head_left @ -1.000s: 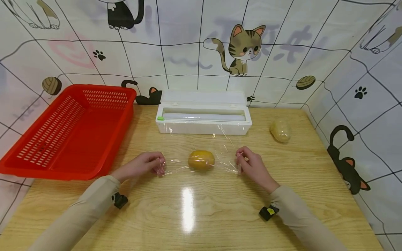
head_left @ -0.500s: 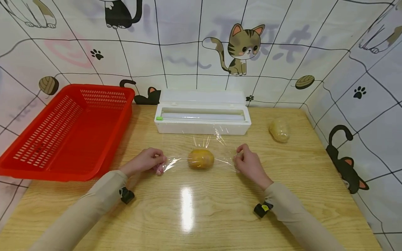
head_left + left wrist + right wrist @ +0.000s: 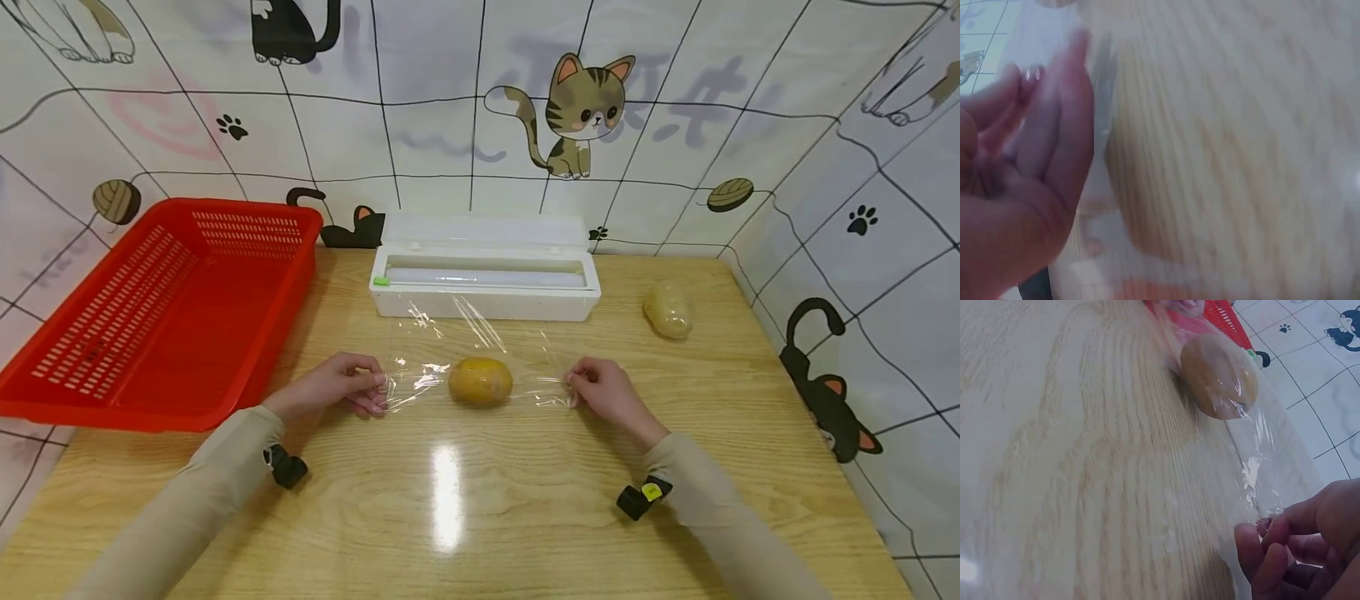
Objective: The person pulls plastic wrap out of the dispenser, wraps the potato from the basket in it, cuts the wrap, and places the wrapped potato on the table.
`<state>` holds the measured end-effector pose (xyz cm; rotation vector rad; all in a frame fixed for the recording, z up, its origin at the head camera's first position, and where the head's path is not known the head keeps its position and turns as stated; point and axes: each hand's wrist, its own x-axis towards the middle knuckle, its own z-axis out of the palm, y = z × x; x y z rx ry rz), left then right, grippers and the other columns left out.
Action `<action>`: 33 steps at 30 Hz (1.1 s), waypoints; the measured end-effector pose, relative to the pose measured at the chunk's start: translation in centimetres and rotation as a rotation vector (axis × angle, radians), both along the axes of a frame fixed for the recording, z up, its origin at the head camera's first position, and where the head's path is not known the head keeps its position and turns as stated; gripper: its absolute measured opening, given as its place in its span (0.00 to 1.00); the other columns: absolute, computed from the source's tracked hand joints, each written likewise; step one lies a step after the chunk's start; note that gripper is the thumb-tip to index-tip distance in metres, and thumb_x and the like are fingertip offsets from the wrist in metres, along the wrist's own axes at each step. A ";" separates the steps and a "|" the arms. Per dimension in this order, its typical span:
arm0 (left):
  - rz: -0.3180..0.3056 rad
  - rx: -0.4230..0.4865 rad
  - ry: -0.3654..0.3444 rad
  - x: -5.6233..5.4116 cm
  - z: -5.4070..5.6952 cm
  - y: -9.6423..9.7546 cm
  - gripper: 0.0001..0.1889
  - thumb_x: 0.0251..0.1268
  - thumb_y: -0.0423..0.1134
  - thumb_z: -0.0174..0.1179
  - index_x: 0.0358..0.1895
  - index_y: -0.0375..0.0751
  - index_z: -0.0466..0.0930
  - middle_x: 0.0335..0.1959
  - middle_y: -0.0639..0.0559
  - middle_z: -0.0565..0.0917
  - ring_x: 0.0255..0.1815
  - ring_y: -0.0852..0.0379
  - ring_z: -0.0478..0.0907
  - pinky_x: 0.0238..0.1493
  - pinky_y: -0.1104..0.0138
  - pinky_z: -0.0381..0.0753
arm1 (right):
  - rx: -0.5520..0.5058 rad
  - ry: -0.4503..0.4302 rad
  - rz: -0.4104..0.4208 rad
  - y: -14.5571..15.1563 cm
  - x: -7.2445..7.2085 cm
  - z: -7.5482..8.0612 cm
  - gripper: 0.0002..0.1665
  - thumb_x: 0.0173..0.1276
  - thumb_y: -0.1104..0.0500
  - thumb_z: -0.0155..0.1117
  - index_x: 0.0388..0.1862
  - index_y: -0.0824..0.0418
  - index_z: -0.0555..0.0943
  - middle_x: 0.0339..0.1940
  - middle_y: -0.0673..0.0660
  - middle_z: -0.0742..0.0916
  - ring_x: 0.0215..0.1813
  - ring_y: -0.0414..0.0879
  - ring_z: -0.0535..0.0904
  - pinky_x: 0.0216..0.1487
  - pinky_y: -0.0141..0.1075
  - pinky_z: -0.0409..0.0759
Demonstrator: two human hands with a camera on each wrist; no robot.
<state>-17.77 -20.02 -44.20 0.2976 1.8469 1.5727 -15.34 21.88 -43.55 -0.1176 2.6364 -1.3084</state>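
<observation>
A sheet of clear plastic wrap (image 3: 420, 379) stretches from the white dispenser box (image 3: 487, 305) toward the person. My left hand (image 3: 341, 385) pinches its near left corner between thumb and fingers. At the near right corner, my right hand (image 3: 611, 396) pinches the film too; the right wrist view shows those fingertips (image 3: 1277, 526) gathered on it. Between the hands lies a yellow, rounded potato-like item (image 3: 481, 382), with the film over it. In the left wrist view the left hand (image 3: 1041, 137) is blurred, and the film edge runs beside its fingers.
A red plastic basket (image 3: 258, 367) stands at the left. Near the back right lies a pale yellow, film-wrapped lump (image 3: 668, 310). The dispenser's lid (image 3: 483, 229) is up, showing the roll (image 3: 483, 277). A cat-patterned wall covering (image 3: 435, 142) borders the wooden table (image 3: 510, 533) behind and at the right.
Both hands keep hold of the film. They came slightly inward, then moved apart again, and the film's creases and reflections shifted. The yellow item stays in place.
</observation>
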 end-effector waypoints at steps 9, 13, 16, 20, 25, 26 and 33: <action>0.162 -0.196 0.138 0.0 0.5 1.0 0.10 0.69 0.32 0.57 0.38 0.23 0.79 0.28 0.46 0.82 0.28 0.57 0.79 0.28 0.66 0.81 | 0.069 0.027 0.006 0.4 -0.1 0.0 0.08 0.70 0.63 0.60 0.34 0.68 0.82 0.25 0.53 0.81 0.29 0.44 0.71 0.28 0.35 0.70; 0.183 -0.319 0.244 0.0 0.8 1.4 0.10 0.67 0.35 0.61 0.34 0.29 0.81 0.25 0.50 0.77 0.26 0.56 0.72 0.26 0.66 0.78 | 0.058 0.009 -0.003 0.5 -0.1 -0.1 0.09 0.70 0.63 0.60 0.35 0.69 0.82 0.25 0.53 0.80 0.27 0.44 0.70 0.26 0.34 0.69; 0.159 -0.427 0.370 -0.2 0.7 1.6 0.10 0.65 0.37 0.63 0.28 0.34 0.81 0.21 0.53 0.74 0.25 0.56 0.69 0.27 0.66 0.72 | 0.044 -0.002 -0.002 0.5 -0.1 -0.1 0.09 0.70 0.63 0.59 0.36 0.69 0.82 0.25 0.53 0.80 0.26 0.43 0.70 0.24 0.33 0.69; 0.106 -0.585 0.547 -0.6 0.5 2.0 0.15 0.62 0.41 0.65 0.21 0.41 0.73 0.17 0.55 0.68 0.23 0.56 0.65 0.27 0.65 0.63 | 0.028 -0.009 0.007 0.5 -0.1 0.0 0.09 0.71 0.64 0.59 0.36 0.69 0.81 0.25 0.54 0.79 0.25 0.43 0.70 0.23 0.33 0.69; 0.096 -0.770 0.494 -0.8 0.9 2.5 0.21 0.60 0.50 0.66 0.18 0.43 0.68 0.15 0.54 0.66 0.20 0.56 0.65 0.23 0.65 0.61 | 0.015 -0.025 0.007 0.4 0.0 0.2 0.09 0.71 0.63 0.59 0.37 0.70 0.81 0.24 0.54 0.79 0.24 0.43 0.70 0.22 0.32 0.70; 0.097 -0.800 0.461 -0.9 1.0 2.6 0.22 0.59 0.52 0.66 0.18 0.43 0.69 0.15 0.54 0.66 0.20 0.56 0.65 0.23 0.65 0.60 | 0.011 -0.031 0.005 0.4 0.0 0.2 0.09 0.71 0.63 0.59 0.37 0.70 0.81 0.24 0.54 0.79 0.24 0.42 0.70 0.22 0.32 0.70; 0.112 -0.913 0.365 -1.4 1.7 2.5 0.26 0.51 0.59 0.69 0.15 0.42 0.71 0.15 0.53 0.66 0.21 0.55 0.64 0.23 0.64 0.60 | -0.106 -0.132 -0.032 1.2 -0.5 -0.1 0.12 0.70 0.62 0.61 0.41 0.72 0.83 0.24 0.52 0.81 0.28 0.42 0.73 0.27 0.32 0.72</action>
